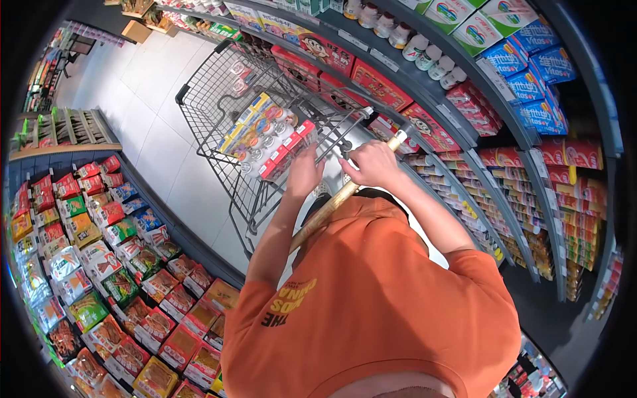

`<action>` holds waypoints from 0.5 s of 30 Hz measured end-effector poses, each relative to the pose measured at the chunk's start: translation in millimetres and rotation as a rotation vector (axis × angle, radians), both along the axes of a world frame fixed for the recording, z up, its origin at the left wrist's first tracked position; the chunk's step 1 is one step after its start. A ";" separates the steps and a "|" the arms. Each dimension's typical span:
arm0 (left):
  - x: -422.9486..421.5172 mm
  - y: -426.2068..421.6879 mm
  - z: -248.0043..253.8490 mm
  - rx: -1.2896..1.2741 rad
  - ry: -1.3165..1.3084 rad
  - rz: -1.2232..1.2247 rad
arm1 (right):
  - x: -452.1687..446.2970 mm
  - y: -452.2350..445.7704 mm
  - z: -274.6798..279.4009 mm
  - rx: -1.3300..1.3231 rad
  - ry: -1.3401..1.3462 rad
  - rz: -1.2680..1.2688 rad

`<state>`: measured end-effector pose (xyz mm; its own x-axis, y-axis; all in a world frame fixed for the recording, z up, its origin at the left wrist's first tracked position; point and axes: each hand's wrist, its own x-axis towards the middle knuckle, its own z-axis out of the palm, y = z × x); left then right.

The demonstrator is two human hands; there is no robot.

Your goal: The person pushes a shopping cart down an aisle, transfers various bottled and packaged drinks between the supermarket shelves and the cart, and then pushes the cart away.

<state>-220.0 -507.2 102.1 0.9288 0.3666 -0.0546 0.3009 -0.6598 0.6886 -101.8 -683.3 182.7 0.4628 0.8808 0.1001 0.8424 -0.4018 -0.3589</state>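
Observation:
A shopping cart (199,119) of dark wire stands ahead, its pale handle bar (325,213) slanting across in front of my body. Inside lies a wrapped multipack (265,136) of small bottles with yellow and red bands. My left hand (305,174) is at the near right end of this pack, its fingers bent against the wrap. My right hand (375,164) lies across the upper part of the bar with curled fingers beside the wire frame; what they grip is hidden.
Packaged food fills a low display (133,265) on the left. Tall shelves (458,126) with bottles, red boxes and blue cartons (531,86) run along the right. Pale floor tiles (142,93) show beyond the cart. Wooden crates (137,32) stand at the far end.

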 end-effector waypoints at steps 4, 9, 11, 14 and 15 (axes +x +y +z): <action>-0.3 9.8 0.3 -0.032 -0.007 -0.017 | -1.5 8.2 -4.3 0.018 0.007 -0.013; -6.1 21.1 -1.5 -0.028 0.017 -0.019 | -4.0 15.8 -12.4 0.024 -0.005 -0.041; -1.8 19.7 -0.4 -0.034 0.022 -0.036 | -5.0 17.5 -12.1 0.012 -0.048 -0.063; -1.1 30.4 -8.5 -0.024 0.002 -0.064 | -4.6 22.2 -17.7 0.015 -0.053 -0.075; -2.1 34.3 -15.9 -0.019 -0.020 -0.070 | -4.4 24.0 -18.4 0.022 -0.063 -0.072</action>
<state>-222.1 -472.9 86.2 0.9530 0.3001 -0.0417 0.2405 -0.6655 0.7066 -106.1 -659.3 164.2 0.5172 0.8426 0.1501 0.8326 -0.4547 -0.3162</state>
